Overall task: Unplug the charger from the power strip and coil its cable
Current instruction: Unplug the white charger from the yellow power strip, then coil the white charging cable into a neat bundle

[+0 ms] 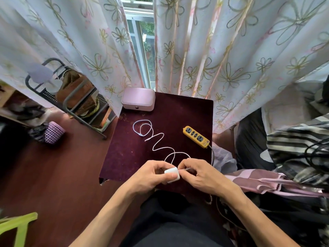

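Observation:
My left hand (150, 174) grips a white charger block (172, 174) just above the near edge of the small maroon table (124, 154). My right hand (199, 172) pinches the white cable where it leaves the block. The rest of the cable (156, 138) lies in loose loops across the tabletop, its free end near the far left. The yellow power strip (196, 137) rests at the table's right side with nothing plugged into its sockets; its grey cord runs off the right edge.
A pink case (138, 98) sits at the table's far edge against flowered curtains (231, 50). A metal rack (78, 104) and a purple perforated cup (53, 132) stand on the floor to the left. Bedding and dark cables (311, 157) lie at the right.

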`<state>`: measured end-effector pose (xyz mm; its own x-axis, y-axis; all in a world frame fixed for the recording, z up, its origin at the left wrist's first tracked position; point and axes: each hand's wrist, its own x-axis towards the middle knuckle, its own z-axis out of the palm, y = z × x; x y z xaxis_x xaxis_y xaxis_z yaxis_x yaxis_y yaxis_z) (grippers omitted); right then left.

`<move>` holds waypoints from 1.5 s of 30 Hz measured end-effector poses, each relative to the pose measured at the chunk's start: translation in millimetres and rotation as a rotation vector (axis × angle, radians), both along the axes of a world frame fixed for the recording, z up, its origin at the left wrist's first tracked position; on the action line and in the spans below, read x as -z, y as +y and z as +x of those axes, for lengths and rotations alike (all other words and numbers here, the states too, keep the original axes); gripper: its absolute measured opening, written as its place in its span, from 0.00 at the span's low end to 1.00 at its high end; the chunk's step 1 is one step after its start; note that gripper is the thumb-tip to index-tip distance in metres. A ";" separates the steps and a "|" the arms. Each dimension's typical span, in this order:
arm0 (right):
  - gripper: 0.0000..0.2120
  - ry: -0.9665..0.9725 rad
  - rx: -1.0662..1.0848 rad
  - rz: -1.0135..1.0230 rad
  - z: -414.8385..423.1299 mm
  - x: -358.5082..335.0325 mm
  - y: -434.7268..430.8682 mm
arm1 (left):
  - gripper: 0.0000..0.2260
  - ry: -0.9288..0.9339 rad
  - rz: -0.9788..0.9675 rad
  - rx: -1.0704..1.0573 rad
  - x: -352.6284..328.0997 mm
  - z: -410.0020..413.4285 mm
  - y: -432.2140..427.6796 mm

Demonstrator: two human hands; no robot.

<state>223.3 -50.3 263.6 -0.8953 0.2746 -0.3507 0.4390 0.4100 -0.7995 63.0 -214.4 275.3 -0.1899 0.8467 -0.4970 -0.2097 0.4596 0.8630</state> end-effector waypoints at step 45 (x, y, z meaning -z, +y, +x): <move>0.14 -0.331 0.364 0.054 -7.4 133.1 -24.4 | 0.10 0.586 -0.674 -0.681 299.5 -94.5 -53.9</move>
<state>215.8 -74.7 130.5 -0.5807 0.5746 -0.5767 0.7882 0.2193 -0.5751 -31.4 -268.3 -24.2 -0.8654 0.0689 -0.4963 -0.2385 0.8145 0.5289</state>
